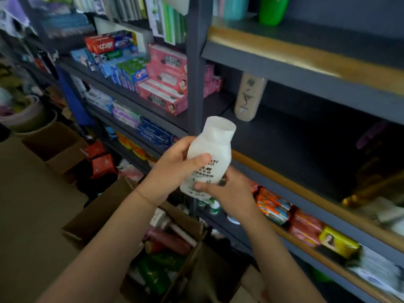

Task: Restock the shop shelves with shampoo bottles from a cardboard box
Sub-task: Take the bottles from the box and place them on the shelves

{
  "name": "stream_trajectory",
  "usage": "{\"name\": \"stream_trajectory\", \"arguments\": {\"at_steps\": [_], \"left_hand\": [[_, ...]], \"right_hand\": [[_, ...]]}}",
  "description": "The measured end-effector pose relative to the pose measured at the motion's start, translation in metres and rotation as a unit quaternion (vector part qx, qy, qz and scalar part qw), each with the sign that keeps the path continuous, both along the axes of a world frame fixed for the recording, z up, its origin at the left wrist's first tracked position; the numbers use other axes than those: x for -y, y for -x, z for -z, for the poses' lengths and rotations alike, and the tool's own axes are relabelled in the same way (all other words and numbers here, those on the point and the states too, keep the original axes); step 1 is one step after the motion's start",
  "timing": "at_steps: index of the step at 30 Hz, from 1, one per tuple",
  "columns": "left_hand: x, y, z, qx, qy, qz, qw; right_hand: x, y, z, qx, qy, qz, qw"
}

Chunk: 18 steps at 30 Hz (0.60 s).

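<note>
A white plastic shampoo bottle [208, 158], smooth and matte, with rounded shoulders narrowing to a wide cylindrical cap end that points up and away, is held in the air in front of the dark metal shelving upright [194, 68]. Dark print runs across its front. The left hand [175, 165] wraps its upper body, thumb lying across the label and fingers curled behind. The right hand [229, 189] pinches its lower end, thumb on the front and fingers tucked under.

Below the bottle, on the floor, an open brown cardboard box [105, 206] with creased flaps holds more bottles lying jumbled: a dull pink cylindrical one [168, 239], glossy green ones [153, 274] and pale ones.

Right of the bottle and behind it, the dark middle shelf [295, 138], edged with a wooden strip, carries a tall beige bottle [249, 99] standing near the upright. Below the bottle to the right, a lower shelf bears shiny wrapped soap bars [273, 206] in orange, red and yellow.

Left of the bottle, beyond the upright, stacked rectangular toothpaste cartons [166, 84] in pink, blue and green fill the shelves. Farther left another open cardboard box [56, 147] sits on the floor.
</note>
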State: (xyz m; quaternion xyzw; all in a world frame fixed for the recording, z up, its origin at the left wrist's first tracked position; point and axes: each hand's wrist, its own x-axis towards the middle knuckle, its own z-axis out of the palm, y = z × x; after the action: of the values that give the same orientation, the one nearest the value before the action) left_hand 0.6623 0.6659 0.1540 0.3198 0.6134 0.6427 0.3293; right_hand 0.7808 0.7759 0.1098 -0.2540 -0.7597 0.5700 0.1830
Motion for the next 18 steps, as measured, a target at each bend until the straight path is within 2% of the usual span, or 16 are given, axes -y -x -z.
{"name": "stream_trajectory", "arguments": {"at_steps": [4, 8, 10, 13, 15, 18], "left_hand": [[-0.037, 0.012, 0.001, -0.098, 0.032, 0.054, 0.993], [-0.075, 0.025, 0.031, -0.199, 0.113, 0.069, 0.971], [-0.098, 0.026, 0.039, -0.241, 0.123, 0.068, 0.960], [-0.121, 0.026, 0.047, -0.328, 0.172, 0.072, 0.926], [-0.124, 0.030, 0.058, -0.361, 0.203, 0.076, 0.907], [-0.124, 0.036, 0.070, -0.392, 0.183, 0.056, 0.900]], "right_hand": [[-0.032, -0.016, -0.017, -0.061, -0.105, 0.109, 0.987], [-0.067, -0.021, -0.030, -0.090, -0.130, 0.168, 0.973], [-0.083, -0.016, -0.032, -0.078, -0.158, 0.169, 0.970], [-0.105, -0.006, -0.025, -0.035, -0.180, 0.169, 0.968], [-0.119, 0.001, -0.016, -0.001, -0.164, 0.179, 0.970], [-0.138, 0.014, -0.002, 0.036, -0.115, 0.197, 0.973]]}}
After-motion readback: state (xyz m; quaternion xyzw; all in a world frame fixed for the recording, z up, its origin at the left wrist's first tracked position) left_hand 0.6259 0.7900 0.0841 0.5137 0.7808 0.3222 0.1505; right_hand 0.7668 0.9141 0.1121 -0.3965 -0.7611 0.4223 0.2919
